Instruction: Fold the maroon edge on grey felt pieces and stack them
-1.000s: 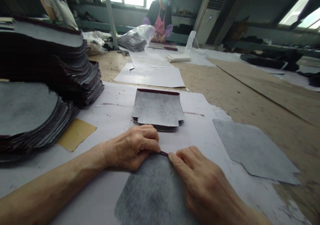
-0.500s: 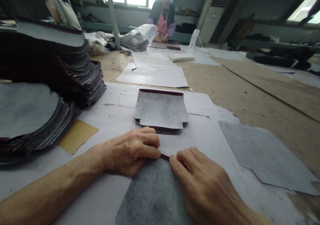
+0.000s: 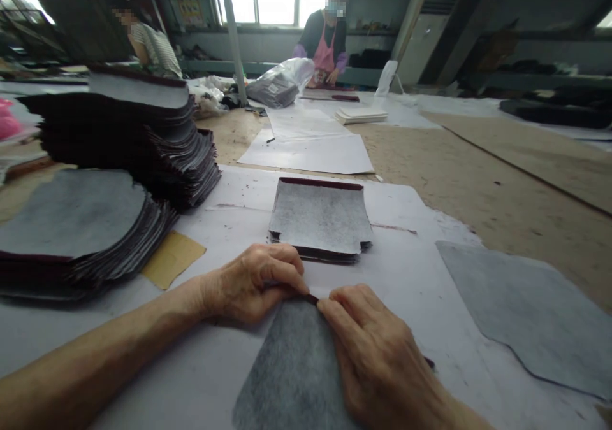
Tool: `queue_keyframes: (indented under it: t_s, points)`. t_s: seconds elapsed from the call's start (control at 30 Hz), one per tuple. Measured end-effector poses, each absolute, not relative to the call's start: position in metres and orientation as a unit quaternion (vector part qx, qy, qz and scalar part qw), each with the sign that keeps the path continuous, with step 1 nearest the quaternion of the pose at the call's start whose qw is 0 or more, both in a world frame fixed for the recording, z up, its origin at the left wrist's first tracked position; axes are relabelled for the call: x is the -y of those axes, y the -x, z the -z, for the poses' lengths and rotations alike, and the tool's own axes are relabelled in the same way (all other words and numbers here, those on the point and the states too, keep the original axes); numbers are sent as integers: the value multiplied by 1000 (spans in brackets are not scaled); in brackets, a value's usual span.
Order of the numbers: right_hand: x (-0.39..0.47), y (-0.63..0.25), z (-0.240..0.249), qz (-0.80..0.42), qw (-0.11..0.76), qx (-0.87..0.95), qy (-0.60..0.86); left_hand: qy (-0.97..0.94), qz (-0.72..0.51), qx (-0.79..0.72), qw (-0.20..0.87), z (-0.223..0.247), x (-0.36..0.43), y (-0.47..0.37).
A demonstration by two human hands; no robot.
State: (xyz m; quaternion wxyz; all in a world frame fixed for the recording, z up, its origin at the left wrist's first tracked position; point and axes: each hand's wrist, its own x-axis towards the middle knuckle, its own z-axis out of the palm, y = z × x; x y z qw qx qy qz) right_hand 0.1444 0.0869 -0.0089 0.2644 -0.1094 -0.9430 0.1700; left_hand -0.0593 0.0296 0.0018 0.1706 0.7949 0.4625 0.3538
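A grey fabric-backed panel [image 3: 296, 366] lies on the white paper right in front of me, its far edge turned over into a narrow dark maroon strip. My left hand [image 3: 261, 280] pinches this folded edge at its left part. Close beside it, my right hand [image 3: 377, 341] presses the same edge with thumb and fingers. A short bit of the dark fold shows between the two hands. Just beyond them sits a small stack of notched grey panels [image 3: 320, 216], the top one with a maroon folded far edge. The panel's right side is hidden under my right hand.
Tall stacks of dark panels [image 3: 129, 137] and a lower stack [image 3: 71, 213] stand at left, with a yellow card [image 3: 174, 259] beside them. A loose grey panel [image 3: 530, 315] lies at right. Across the table a person in a pink apron [image 3: 325, 51] works near a plastic bag [image 3: 282, 83].
The view has swung slightly left, so everything sits further right. My right hand has edged closer to my left along the fold, and less of the maroon strip shows between them.
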Motion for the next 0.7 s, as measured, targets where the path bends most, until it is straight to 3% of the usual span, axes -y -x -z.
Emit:
queue_keyframes:
  t_s: [0.27,0.7]
  points:
    - [-90,-142,8,-205,231,946,100,-761,-343,-548,55,-9,4,44]
    - [-93,-136,5,-147,167,971,88,-813,-204,-545,33,-10,8,44]
